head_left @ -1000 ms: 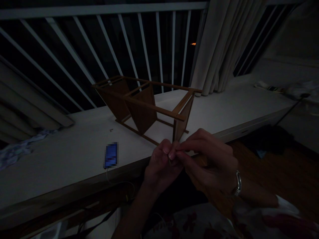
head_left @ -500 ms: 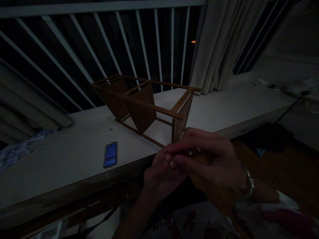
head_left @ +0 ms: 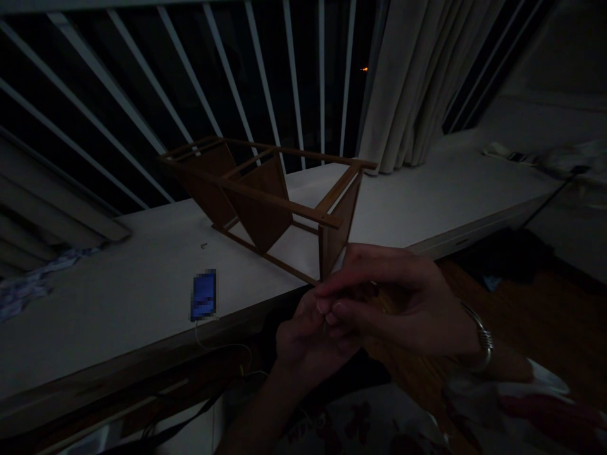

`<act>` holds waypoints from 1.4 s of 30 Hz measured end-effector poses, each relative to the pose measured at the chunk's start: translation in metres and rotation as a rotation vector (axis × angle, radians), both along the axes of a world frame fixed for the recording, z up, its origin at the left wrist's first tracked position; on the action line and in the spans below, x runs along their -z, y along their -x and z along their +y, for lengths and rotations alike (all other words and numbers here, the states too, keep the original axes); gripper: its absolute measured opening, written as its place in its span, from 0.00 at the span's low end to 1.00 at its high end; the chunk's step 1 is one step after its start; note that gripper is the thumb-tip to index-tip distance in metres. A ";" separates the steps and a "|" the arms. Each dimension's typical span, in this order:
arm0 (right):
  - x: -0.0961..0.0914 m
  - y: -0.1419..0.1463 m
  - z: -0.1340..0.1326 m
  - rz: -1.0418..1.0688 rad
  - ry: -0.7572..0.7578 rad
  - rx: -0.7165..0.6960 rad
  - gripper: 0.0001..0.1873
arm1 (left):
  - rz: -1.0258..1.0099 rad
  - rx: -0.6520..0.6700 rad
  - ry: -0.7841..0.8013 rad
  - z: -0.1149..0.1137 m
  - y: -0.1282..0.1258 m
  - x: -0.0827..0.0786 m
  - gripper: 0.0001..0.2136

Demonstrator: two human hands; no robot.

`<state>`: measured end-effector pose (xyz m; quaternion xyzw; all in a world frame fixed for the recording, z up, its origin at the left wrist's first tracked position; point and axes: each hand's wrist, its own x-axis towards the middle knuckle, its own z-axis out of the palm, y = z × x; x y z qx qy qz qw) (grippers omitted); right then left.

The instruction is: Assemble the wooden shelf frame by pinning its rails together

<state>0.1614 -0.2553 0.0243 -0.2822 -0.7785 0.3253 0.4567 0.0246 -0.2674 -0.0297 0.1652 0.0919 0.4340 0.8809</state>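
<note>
My right hand, with a silver bracelet at its wrist, has thumb and fingertips pinched together over my left hand. The left hand lies palm up beneath, its fingers curled and partly hidden behind the right. Something small and thin seems to be between the fingertips, too dark to name. Just beyond the hands, a brown wooden shelf frame lies on its side on the white window ledge. Its near end panel stands close to the right knuckles.
A phone with a white cable lies on the ledge, left of the hands. Behind it is a tiny piece. White window bars and a curtain stand behind the frame. Crumpled cloth lies far left.
The view has tilted and shifted slightly, so the frame and phone sit a little further left. My hands stay together in nearly the same pinch.
</note>
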 end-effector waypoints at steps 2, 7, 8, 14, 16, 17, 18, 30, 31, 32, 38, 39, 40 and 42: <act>0.000 -0.003 0.000 0.005 -0.033 0.018 0.09 | 0.073 0.007 -0.020 0.002 -0.002 0.001 0.14; 0.002 -0.010 0.000 -0.002 -0.103 0.073 0.08 | 0.190 0.038 -0.079 0.009 -0.008 0.005 0.15; 0.003 -0.011 0.000 0.001 -0.115 0.083 0.08 | 0.201 0.039 -0.092 0.011 -0.009 0.006 0.15; 0.006 -0.017 0.002 -0.011 -0.135 0.108 0.09 | 0.235 0.055 -0.101 0.018 -0.015 0.004 0.15; 0.006 -0.019 0.003 -0.018 -0.150 0.108 0.09 | 0.216 0.073 -0.111 0.020 -0.016 0.003 0.15; 0.007 -0.020 0.004 -0.020 -0.157 0.109 0.09 | 0.204 0.085 -0.124 0.022 -0.016 0.002 0.14; 0.007 -0.020 0.004 -0.023 -0.161 0.110 0.10 | 0.198 0.095 -0.138 0.023 -0.016 0.002 0.14; 0.013 -0.017 0.020 -0.007 -0.224 0.075 0.12 | 0.284 0.056 -0.394 0.049 -0.007 0.003 0.13; 0.014 -0.016 0.021 -0.009 -0.229 0.073 0.12 | 0.280 0.056 -0.397 0.051 -0.006 0.003 0.13; 0.014 -0.015 0.022 -0.014 -0.230 0.072 0.12 | 0.277 0.059 -0.397 0.052 -0.004 0.003 0.13; 0.015 -0.009 0.025 -0.036 -0.199 0.075 0.12 | 0.254 0.090 -0.420 0.061 0.004 0.005 0.12; 0.015 -0.008 0.026 -0.036 -0.198 0.081 0.12 | 0.258 0.093 -0.421 0.062 0.004 0.006 0.13; 0.015 -0.007 0.026 -0.038 -0.195 0.088 0.12 | 0.266 0.097 -0.419 0.063 0.005 0.006 0.13; 0.017 -0.006 0.027 -0.040 -0.194 0.099 0.13 | 0.282 0.103 -0.413 0.065 0.006 0.008 0.14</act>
